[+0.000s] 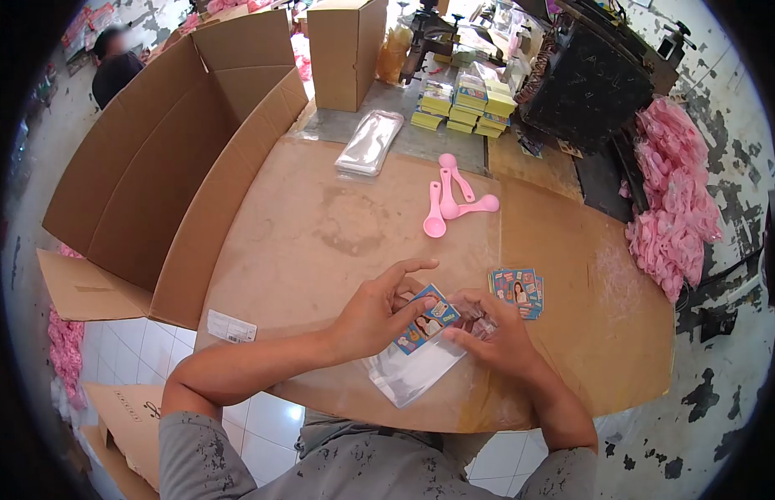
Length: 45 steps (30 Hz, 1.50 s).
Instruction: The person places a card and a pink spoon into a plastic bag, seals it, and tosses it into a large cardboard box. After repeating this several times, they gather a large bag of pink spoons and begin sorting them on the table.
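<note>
My left hand grips a blue printed card between thumb and fingers. My right hand is at the mouth of a clear plastic bag, its fingers closed on the clear film. The card lies over the bag's opening, and the bag hangs toward the table's near edge. Just beyond my right hand lies a small stack of similar cards. Several pink measuring spoons lie farther back. Behind them to the left is a pile of clear bags.
A large open cardboard box stands at the left, with an upright carton behind the table. Stacked cards sit at the back. Pink bagged items and a black box are at right. A person is far left.
</note>
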Tool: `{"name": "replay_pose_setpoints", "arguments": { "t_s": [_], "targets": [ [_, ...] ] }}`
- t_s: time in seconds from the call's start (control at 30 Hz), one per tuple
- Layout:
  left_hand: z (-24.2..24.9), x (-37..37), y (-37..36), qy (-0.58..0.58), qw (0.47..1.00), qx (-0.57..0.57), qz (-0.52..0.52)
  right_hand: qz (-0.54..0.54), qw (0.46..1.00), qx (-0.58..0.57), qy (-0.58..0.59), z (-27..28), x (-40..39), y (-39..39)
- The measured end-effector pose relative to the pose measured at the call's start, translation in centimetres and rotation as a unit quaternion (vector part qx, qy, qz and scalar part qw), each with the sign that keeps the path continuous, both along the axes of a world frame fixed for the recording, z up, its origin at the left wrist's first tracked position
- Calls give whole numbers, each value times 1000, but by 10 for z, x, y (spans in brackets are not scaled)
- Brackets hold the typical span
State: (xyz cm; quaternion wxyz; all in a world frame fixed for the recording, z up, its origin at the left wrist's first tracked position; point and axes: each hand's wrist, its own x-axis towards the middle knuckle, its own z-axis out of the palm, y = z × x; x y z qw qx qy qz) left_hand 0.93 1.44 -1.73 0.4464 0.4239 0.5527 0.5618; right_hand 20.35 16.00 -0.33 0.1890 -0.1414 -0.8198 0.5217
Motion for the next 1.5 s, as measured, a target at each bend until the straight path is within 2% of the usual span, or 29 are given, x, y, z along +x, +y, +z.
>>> {"name": "replay_pose_setpoints", "arguments": {
  "t_s": [0.1,0.13,0.2,0.23,0.3,0.33,0.4,0.47,0.6,0.67,0.73,0.8,0.93,1.03,1.1,1.2,1.4,1.5],
  "targets": [
    [-3,-1,0,8,1000,24,-16,-53,998,6,-12,-4,-1,6],
    [-4,-2,0,11,999,41,-23,-27,999,28,-25,0,-1,9],
    [-2,-5,-1,11,999,1,-34,26,996,73,-50,12,-6,16],
    [-1,-7,-2,11,999,-19,-39,68,992,102,-34,16,-11,22],
    [-8,-12,-2,29,999,10,-21,149,977,156,-3,22,-26,38],
    [-10,-14,-1,38,999,25,-14,89,988,126,4,24,-37,45],
    [-5,-17,1,-31,999,30,5,-30,997,66,19,23,-65,61],
    [-4,-19,2,-61,997,44,23,-60,974,217,-8,13,-96,78],
    [-5,-23,3,-51,995,68,45,-103,878,463,-71,-12,-148,96],
    [-3,-24,3,-55,994,76,53,-91,860,501,-35,-29,-160,101],
    [0,-25,2,-63,992,90,65,-57,891,451,-25,-30,-165,102],
    [1,-25,2,-61,991,96,72,2,952,304,-46,-26,-160,101],
    [10,-24,0,-74,993,78,57,23,974,219,-50,2,-145,82],
    [-6,-22,2,-55,990,102,80,7,999,39,21,40,-117,67],
    [-4,-21,0,-50,993,91,62,-8,992,-91,85,54,-100,63],
    [-4,-20,-1,-39,995,86,37,-39,976,-108,183,63,-88,57],
    [-2,-12,-1,-28,997,69,14,-9,990,-95,100,57,-77,39],
    [-3,-11,0,-49,997,60,11,-5,991,-89,105,50,-76,33]
  ]
}}
